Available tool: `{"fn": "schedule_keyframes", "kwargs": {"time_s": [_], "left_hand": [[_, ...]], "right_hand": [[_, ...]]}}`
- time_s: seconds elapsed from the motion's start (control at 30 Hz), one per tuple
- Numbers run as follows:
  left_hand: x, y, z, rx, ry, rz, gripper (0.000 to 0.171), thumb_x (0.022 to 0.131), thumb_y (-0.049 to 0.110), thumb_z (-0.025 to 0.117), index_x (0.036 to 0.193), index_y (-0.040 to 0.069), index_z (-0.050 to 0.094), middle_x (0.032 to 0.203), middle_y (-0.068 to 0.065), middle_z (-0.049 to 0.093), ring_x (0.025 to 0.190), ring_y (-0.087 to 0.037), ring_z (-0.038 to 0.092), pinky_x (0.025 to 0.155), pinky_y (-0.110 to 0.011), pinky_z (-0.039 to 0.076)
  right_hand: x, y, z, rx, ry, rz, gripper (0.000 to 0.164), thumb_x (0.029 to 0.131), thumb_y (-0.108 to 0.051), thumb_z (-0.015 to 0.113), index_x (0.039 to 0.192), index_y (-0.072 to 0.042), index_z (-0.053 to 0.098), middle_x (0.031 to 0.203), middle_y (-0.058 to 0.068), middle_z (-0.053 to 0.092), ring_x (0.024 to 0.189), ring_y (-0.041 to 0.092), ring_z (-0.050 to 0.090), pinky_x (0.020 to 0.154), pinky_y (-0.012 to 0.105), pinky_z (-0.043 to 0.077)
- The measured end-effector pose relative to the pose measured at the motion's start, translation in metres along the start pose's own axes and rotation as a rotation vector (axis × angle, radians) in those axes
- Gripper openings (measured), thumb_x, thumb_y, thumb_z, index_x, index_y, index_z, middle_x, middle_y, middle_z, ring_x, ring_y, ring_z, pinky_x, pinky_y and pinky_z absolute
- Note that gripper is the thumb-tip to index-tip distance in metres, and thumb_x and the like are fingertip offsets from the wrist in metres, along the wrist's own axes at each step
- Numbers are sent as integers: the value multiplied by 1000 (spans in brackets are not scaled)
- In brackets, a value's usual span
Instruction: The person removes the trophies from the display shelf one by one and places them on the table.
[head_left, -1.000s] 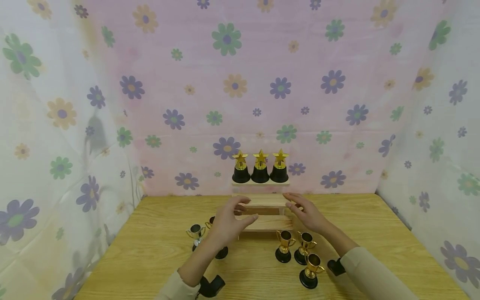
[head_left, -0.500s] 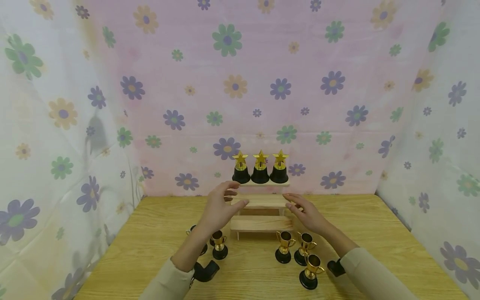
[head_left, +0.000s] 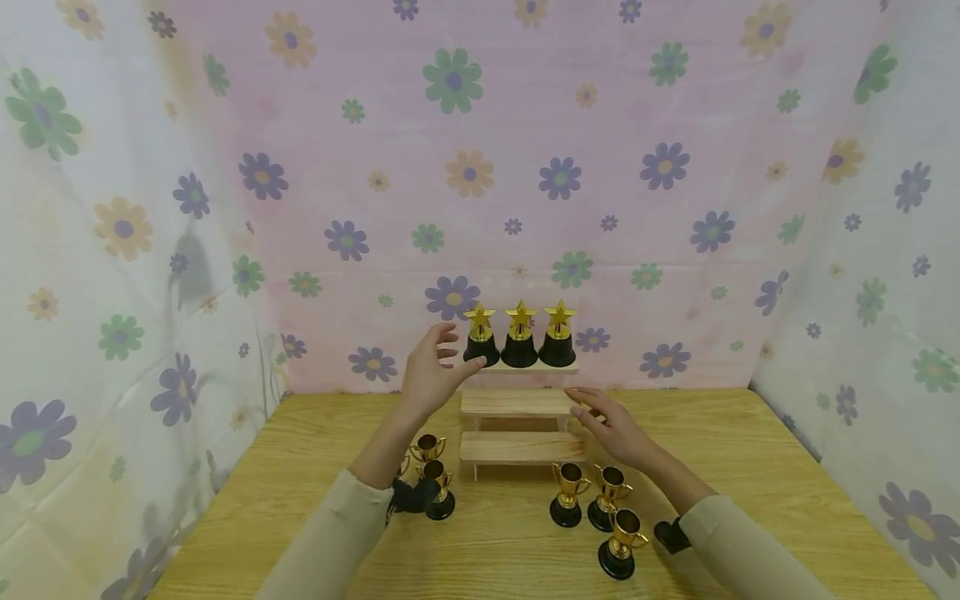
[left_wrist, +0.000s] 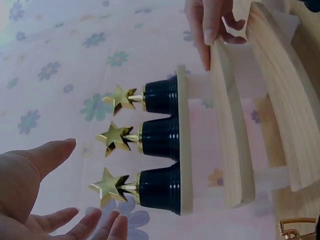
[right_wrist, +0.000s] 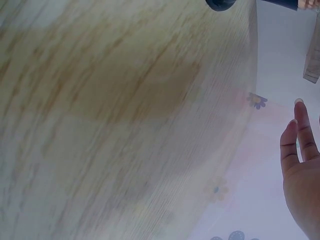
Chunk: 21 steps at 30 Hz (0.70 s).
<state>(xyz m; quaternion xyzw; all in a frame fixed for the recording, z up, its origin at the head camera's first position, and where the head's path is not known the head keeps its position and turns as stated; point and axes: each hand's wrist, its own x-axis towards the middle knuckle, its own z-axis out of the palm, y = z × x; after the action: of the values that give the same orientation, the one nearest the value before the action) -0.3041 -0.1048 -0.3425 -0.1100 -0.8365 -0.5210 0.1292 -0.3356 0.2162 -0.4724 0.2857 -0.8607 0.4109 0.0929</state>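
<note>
Three star trophies with black bases stand in a row on the top step of a wooden stepped stand (head_left: 522,450). My left hand (head_left: 431,375) is beside the leftmost star trophy (head_left: 482,335), fingers spread and loosely bent. In the left wrist view that hand (left_wrist: 45,190) holds nothing, with a gap between its fingers and the star trophies (left_wrist: 160,142). My right hand (head_left: 615,427) is at the right end of the middle step (head_left: 517,402); its fingertips appear to touch that end in the left wrist view. The right wrist view shows this hand (right_wrist: 302,175) at its edge.
Several gold cup trophies stand on the wooden table (head_left: 322,433). Three gold cups (head_left: 570,483) are front right of the stand. Two gold cups (head_left: 438,492) stand front left, with another cup mostly hidden by my left forearm. Flowered cloth (head_left: 337,317) encloses the back and sides.
My left hand has moved up and to the left, from over the lower steps to beside the leftmost star trophy. My right hand has stayed at the middle step's end.
</note>
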Motion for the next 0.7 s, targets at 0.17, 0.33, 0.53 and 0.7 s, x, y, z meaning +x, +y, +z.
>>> {"fn": "schedule_keyframes", "kwargs": {"time_s": [0.17, 0.33, 0.53, 0.7], "left_hand": [[18, -3, 2, -2, -6, -76, 78, 90, 30, 80, 154, 10, 41, 147, -15, 50, 129, -37, 54, 97, -52, 52], [35, -9, 6, 9, -15, -126, 79, 91, 30, 79, 155, 6, 39, 148, -19, 49, 125, -37, 56, 94, -51, 54], [50, -19, 13, 31, -19, -169, 76, 91, 29, 79, 153, 3, 42, 146, -19, 50, 125, -37, 57, 97, -52, 53], [59, -28, 19, 19, -19, -192, 75, 90, 29, 80, 151, 2, 44, 146, -20, 51, 127, -39, 55, 100, -52, 51]], "right_hand": [[0, 1, 0, -3, 0, -2, 45, 110, -25, 51, 150, -5, 51, 154, 16, 48, 122, 32, 60, 94, 46, 53], [1, 2, 0, -6, 7, -12, 44, 110, -22, 51, 149, -4, 52, 153, 17, 48, 122, 33, 60, 92, 46, 53], [1, -1, 0, -6, 3, -11, 44, 110, -22, 51, 149, -3, 52, 153, 17, 48, 120, 32, 61, 92, 45, 54], [1, 0, 0, -12, 10, -15, 43, 109, -22, 52, 149, -4, 53, 153, 17, 49, 122, 33, 60, 92, 45, 54]]}}
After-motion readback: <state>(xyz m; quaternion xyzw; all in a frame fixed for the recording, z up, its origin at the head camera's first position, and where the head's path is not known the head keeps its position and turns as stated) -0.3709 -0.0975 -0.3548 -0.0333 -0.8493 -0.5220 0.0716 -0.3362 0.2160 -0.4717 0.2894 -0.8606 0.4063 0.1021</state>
